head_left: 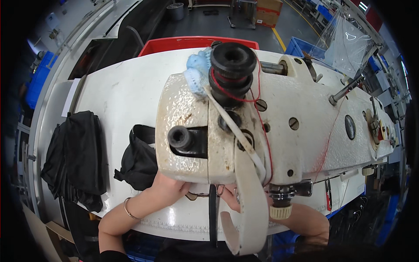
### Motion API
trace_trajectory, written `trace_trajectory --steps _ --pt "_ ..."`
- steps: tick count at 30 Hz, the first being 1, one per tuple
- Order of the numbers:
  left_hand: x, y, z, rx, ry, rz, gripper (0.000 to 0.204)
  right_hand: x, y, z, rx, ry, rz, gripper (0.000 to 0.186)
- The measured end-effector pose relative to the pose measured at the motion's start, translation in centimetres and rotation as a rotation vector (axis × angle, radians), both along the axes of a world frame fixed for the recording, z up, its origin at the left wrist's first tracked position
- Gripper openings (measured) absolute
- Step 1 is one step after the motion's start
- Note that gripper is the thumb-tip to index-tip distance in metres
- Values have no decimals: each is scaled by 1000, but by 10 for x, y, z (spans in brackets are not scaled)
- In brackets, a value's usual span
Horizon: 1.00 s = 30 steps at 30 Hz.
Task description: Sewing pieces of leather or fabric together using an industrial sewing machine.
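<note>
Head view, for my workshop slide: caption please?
Left hand and right hand, partly hidden by a white sewing machine; black fabric at left.

cream sewing machine (314,150), red thread (269,150), black fabric (85,148), white tabletop (120,91), red bin (196,42), pale blue-and-white cloth (196,72).

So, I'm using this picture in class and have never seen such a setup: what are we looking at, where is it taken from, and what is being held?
There is no robot: a person works with bare hands, and a wide fisheye camera on their head looks down, bending straight edges. The big cream machine appears to be a sewing machine. On the white table lie a pile of black fabric and, left of the machine's head, another black fabric piece. The left hand and right hand are partly hidden by the machine, near a hanging black strap, so their exact grip cannot be told.
</note>
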<state>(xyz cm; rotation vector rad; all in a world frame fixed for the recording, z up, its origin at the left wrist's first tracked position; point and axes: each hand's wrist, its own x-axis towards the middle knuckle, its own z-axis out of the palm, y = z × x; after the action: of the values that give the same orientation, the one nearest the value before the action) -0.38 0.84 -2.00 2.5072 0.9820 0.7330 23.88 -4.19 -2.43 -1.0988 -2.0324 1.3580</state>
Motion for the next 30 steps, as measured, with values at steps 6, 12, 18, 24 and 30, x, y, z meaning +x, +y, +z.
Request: trace_trajectory --steps 6,12,18,24,30 --pt "9 -7 -5 119 -1 -65 43 4 7 -6 372 -264 52 43" --pt "13 -5 18 95 63 -95 43 0 8 -5 368 -276 64 41" --pt "12 -9 26 93 87 -81 48 -1 6 -10 363 -269 83 40" --pt "10 -11 25 41 80 -91 48 -1 5 -15 359 -273 95 38" --pt "8 -12 20 8 105 -93 45 -3 4 -11 358 -275 115 37"
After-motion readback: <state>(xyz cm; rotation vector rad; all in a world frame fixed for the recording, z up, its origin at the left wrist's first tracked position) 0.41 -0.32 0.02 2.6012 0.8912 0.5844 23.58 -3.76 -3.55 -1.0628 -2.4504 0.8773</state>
